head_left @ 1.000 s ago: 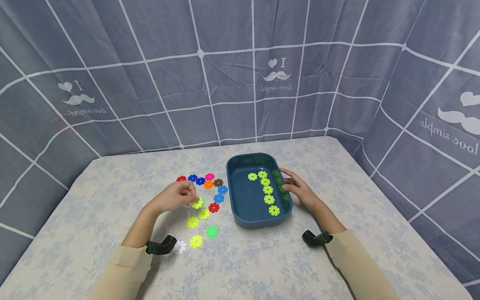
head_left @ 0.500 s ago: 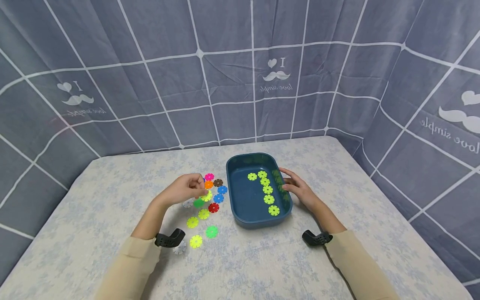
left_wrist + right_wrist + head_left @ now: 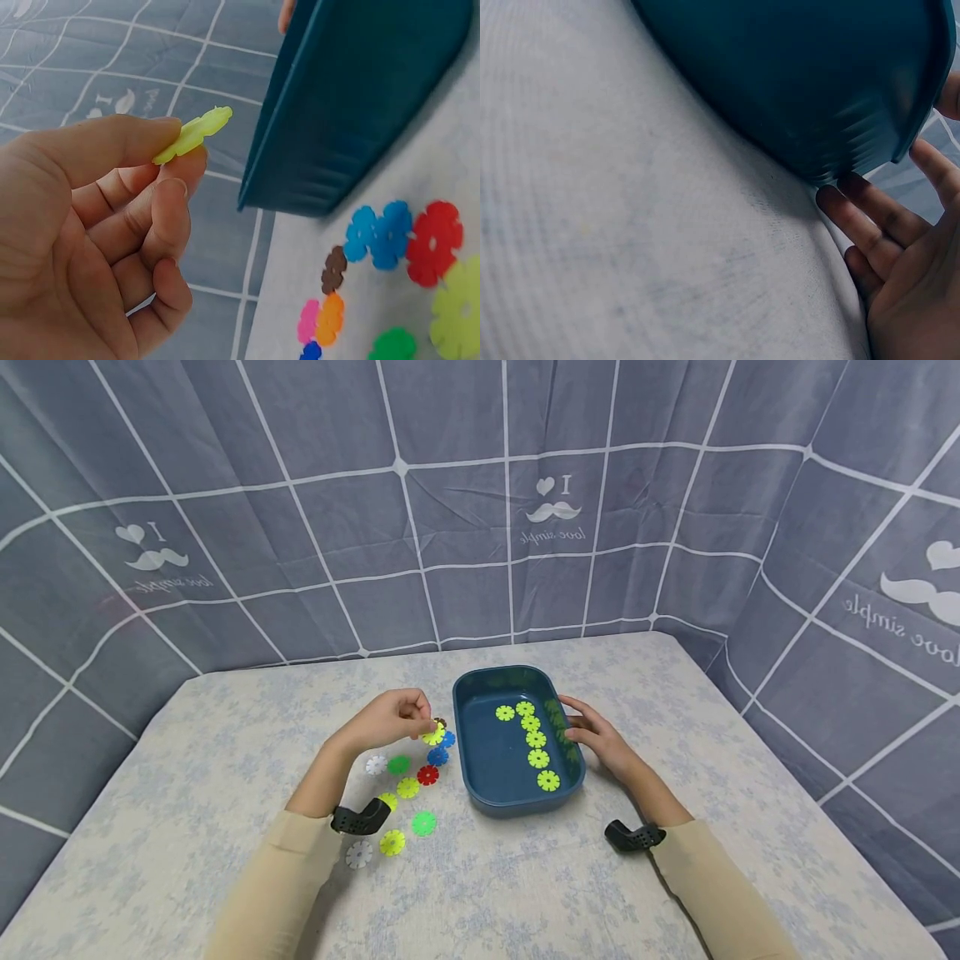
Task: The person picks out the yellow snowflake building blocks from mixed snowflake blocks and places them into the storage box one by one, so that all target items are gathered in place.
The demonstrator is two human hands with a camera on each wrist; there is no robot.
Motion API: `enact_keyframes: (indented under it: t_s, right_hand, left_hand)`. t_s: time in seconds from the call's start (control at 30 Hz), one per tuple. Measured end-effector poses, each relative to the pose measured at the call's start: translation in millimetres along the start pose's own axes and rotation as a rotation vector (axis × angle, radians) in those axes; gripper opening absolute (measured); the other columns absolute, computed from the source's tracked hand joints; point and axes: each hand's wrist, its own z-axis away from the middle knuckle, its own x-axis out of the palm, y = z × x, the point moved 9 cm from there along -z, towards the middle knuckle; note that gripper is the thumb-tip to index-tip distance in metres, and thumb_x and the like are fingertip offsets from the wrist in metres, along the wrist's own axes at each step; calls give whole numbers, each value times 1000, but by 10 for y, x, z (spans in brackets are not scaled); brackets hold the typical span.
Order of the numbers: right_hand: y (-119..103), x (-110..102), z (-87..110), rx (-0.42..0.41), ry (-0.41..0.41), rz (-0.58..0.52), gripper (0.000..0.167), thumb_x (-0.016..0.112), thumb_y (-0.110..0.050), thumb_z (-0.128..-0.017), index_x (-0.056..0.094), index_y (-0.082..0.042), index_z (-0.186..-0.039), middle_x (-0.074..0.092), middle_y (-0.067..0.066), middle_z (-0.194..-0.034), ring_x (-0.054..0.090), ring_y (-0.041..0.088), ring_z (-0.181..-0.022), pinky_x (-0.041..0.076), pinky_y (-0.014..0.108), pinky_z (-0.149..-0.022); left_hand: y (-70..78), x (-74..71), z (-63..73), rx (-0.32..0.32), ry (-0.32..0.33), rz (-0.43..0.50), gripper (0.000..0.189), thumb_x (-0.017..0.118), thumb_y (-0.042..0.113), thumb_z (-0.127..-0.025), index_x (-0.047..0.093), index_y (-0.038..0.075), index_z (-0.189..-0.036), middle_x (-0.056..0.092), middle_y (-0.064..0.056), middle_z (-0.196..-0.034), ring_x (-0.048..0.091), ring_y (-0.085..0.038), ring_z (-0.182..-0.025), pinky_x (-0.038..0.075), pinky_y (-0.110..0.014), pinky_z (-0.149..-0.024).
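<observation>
My left hand (image 3: 393, 720) pinches a yellow notched snowflake disc (image 3: 193, 135) between thumb and forefinger. In the head view it hangs over the loose discs, just left of the dark teal bin (image 3: 487, 802); the left wrist view shows the disc nearly edge-on. My right hand (image 3: 600, 739) rests against the bin's right side, fingers fairly straight. Up close in the right wrist view, its fingertips (image 3: 829, 196) touch the ridged outer wall and the thumb is at the rim. Inside the bin lie several yellow discs (image 3: 537, 758), most of them in a line along the right side.
On the patterned tablecloth (image 3: 510, 885), left of the bin, are more discs: red (image 3: 428, 775), blue (image 3: 438, 757), green (image 3: 423, 823), white (image 3: 359, 854) and yellow (image 3: 392, 842). Brown (image 3: 334, 270), orange (image 3: 330, 319) and pink (image 3: 308, 321) ones show in the left wrist view. A grey-blue checked curtain (image 3: 465, 510) stands behind.
My left hand has moved right and slightly away from me with the yellow disc, uncovering a green and a white disc. The right hand and the bin have stayed in place.
</observation>
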Motion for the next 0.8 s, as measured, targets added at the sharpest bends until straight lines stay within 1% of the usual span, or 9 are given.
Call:
enact_keyframes:
  t_s: [0.1, 0.17, 0.23, 0.37, 0.47, 0.53, 0.63, 0.67, 0.8]
  right_hand:
    - [0, 0, -4, -2, 0, -1, 59, 51, -16, -100, 26, -10, -154, 37, 26, -148, 35, 42, -135, 27, 62, -106]
    - [1, -1, -5, -3, 1, 0, 59, 51, -15, -100, 27, -10, -154, 37, 26, -147, 35, 42, -135, 27, 62, -106]
    - [4, -4, -7, -2, 3, 4, 59, 51, -15, -100, 27, -10, -154, 38, 26, -147, 35, 42, -135, 27, 62, -106]
    - [10, -8, -7, 0, 6, 10, 58, 50, -15, -100, 27, -10, -154, 38, 26, -147, 36, 42, -135, 27, 62, -106]
    - [-1, -5, -4, -6, 4, 8, 58, 50, -14, -100, 27, -10, -154, 38, 26, -147, 36, 42, -135, 27, 62, -106]
    - [-7, -5, -3, -10, 6, 6, 59, 50, -14, -100, 26, -9, -154, 39, 26, -146, 37, 42, -134, 29, 61, -105]
    - [-6, -7, -2, -4, 12, -4, 60, 52, -15, -100, 27, -11, -154, 41, 26, -145, 38, 41, -133, 30, 61, -105]
    - [-1, -9, -3, 0, 15, -4, 60, 53, -16, -99, 28, -11, -154, 41, 26, -144, 39, 41, -133, 30, 61, -105]
    - [2, -5, 1, 10, 20, -3, 60, 54, -18, -99, 29, -12, -153, 42, 25, -144, 39, 41, -133, 29, 61, -105]
  left_hand:
    - [45, 15, -49, 1, -4, 1, 11, 65, 7, -92, 57, 2, -86, 60, -25, -80, 54, -23, -68, 44, -36, -66]
    - [76, 24, -76, 8, -7, 9, 11, 65, 7, -91, 57, 2, -86, 60, -25, -80, 53, -22, -68, 42, -34, -64]
    - [100, 35, -101, 10, -12, 11, 11, 65, 7, -91, 57, 2, -86, 60, -21, -78, 54, -24, -69, 42, -33, -63]
    - [128, 53, -169, 12, -21, 17, 11, 65, 8, -91, 57, 3, -86, 61, -13, -75, 58, -26, -69, 47, -32, -63]
    - [161, 51, -225, 13, -24, 27, 12, 65, 7, -91, 56, 2, -86, 62, -12, -74, 61, -24, -67, 50, -33, -64]
    - [194, 38, -264, 18, -19, 18, 13, 66, 7, -91, 56, 1, -86, 61, -10, -73, 60, -25, -65, 48, -33, -62]
    - [238, 17, -330, 22, -10, -9, 14, 67, 9, -91, 56, 1, -87, 61, -11, -75, 58, -29, -69, 46, -33, -61]
    - [253, 15, -352, 22, -6, -17, 14, 67, 10, -91, 57, 2, -87, 62, -13, -76, 57, -30, -70, 46, -32, -61]
    - [301, 27, -446, 25, -7, -31, 14, 67, 11, -92, 57, 2, -88, 62, -17, -80, 56, -30, -73, 45, -31, -60]
